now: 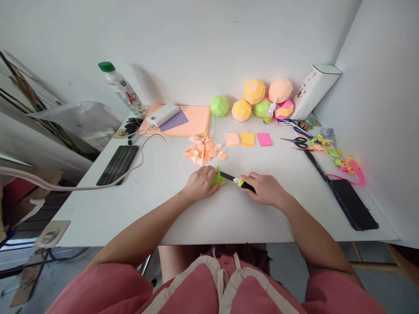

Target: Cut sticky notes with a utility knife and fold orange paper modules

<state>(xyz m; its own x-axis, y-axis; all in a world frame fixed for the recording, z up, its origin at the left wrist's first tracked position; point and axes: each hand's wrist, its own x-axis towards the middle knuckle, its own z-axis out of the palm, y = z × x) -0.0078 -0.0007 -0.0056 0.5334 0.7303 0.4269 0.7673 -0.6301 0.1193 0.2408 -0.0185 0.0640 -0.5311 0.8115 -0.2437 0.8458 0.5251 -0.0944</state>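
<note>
My left hand (201,184) is closed on a piece of green paper (218,176) at the middle of the white table. From the right, my right hand (266,188) grips the yellow and black handle of a utility knife (245,184). The knife's dark blade points left, and its tip meets the green paper. Just behind my left hand lies a heap of folded peach paper pieces (202,151). Further back are three small paper stacks, one peach (232,139), one orange (248,139) and one pink (264,139).
Paper balls (241,110) sit along the wall with a small glue bottle (269,114). Scissors (299,141), paper scraps (334,152) and a black case (353,204) lie right. At left are a phone (118,165), white cable, power bank (163,115) and tilted bottle (126,93).
</note>
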